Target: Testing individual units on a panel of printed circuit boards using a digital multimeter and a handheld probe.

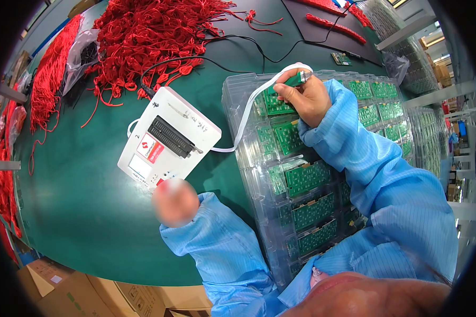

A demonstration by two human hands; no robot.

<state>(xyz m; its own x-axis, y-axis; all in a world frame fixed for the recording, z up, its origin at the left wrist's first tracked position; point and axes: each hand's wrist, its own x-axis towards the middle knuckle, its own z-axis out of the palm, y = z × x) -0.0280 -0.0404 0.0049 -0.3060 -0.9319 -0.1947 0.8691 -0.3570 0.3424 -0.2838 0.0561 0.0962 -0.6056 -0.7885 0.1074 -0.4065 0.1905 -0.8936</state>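
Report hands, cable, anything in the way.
Right hand gripping green probe over circuit boards. White cable runs from white box to that hand. Left hand blurred at box's near edge, grip unclear. Red cords heaped beyond box, apart from hands.

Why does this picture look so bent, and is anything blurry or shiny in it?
In the head view, the wide fisheye lens bends straight lines toward the dark corners, and the green table shows a curved near edge; same view, the left hand is smeared to a blur, the right hand clearer; there too, the clear plastic trays catch pale glints.
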